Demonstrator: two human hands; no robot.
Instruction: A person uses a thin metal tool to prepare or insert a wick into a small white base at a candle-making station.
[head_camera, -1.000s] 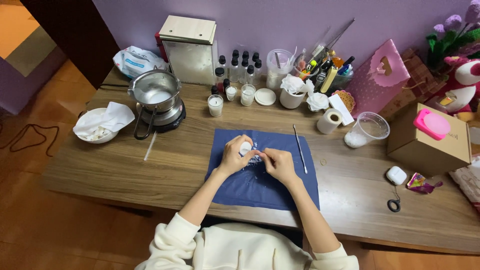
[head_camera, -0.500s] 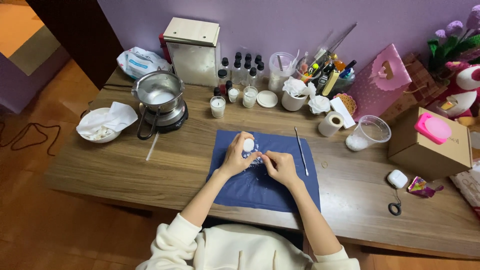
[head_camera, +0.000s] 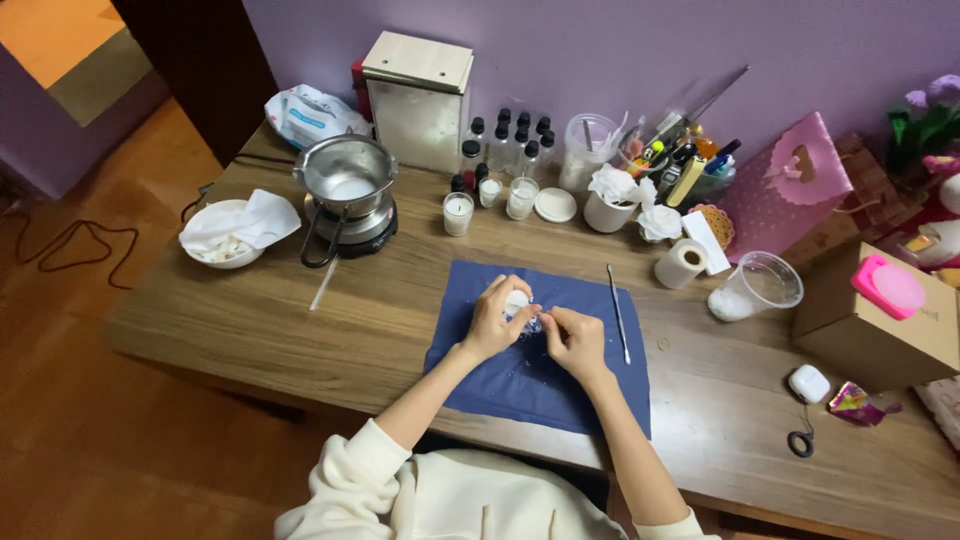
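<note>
Head view: left hand (head_camera: 492, 322) grips white piece (head_camera: 516, 302).

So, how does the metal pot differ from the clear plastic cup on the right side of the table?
The metal pot is opaque and shiny; the clear plastic cup is see-through. The metal pot stands upright on a small black burner; the clear plastic cup leans tilted on the table. The metal pot looks wider. Both hold something white.
</note>
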